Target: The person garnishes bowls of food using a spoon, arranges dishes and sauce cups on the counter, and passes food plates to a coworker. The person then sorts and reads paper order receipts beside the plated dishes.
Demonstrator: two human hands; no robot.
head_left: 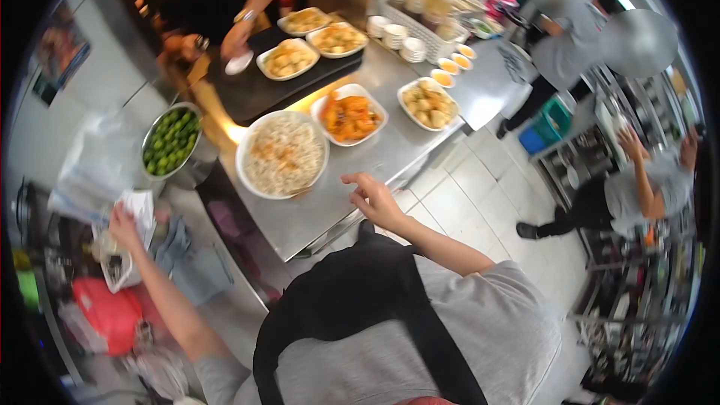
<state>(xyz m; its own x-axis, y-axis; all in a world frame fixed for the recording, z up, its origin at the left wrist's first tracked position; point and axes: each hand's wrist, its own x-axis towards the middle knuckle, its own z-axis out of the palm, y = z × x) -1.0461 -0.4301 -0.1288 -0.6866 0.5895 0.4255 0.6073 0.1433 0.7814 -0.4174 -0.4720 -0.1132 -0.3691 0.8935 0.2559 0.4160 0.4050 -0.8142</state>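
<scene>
At the left, my left hand [124, 229] is closed at the edge of some white paper [141, 208], which looks like napkins, above a white container [120, 270]. My right hand [375, 201] hangs just off the steel counter's edge, fingers partly bent and apart, holding nothing. Nearest to it on the counter are a large white bowl of what looks like rice or noodles with brown topping [282, 156] and a white dish of orange saucy food [349, 115]. Farther right sits a white dish of pale golden chunks [427, 103].
A metal bowl of green limes [171, 141] stands at the left. Across the counter, another person's hand [237, 41] holds a small white dish by filled dishes [288, 58] on a black shelf. Sauce cups [448, 66] line the back right. Co-workers [630, 187] stand on the right.
</scene>
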